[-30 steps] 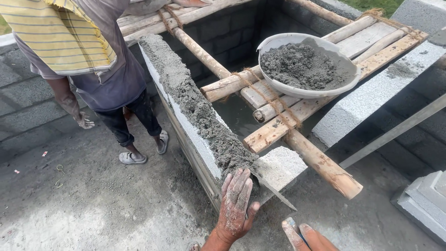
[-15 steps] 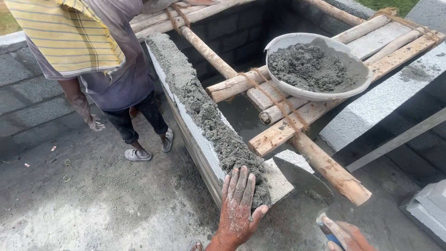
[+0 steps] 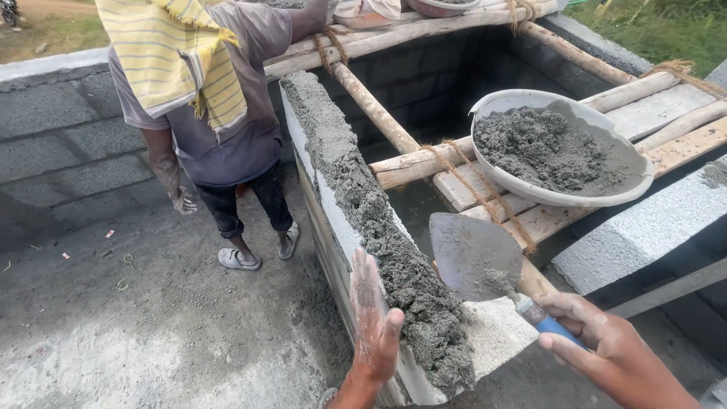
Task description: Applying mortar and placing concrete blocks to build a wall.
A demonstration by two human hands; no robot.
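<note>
Your right hand [image 3: 606, 352] grips the blue-handled trowel [image 3: 485, 265], blade raised just beside the mortar bed [image 3: 379, 220] along the block wall [image 3: 485, 333]. Your left hand [image 3: 372, 326], fingers flat and open, presses against that mortar's outer edge. A mortar pan [image 3: 560, 148] sits nearby on planks.

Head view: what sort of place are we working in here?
Most likely an outdoor building site, with masonry under way: a grey block wall topped with wet mortar, a round pan of grey mortar on lashed wooden pole scaffolding, and a steel trowel in the right hand.
</note>
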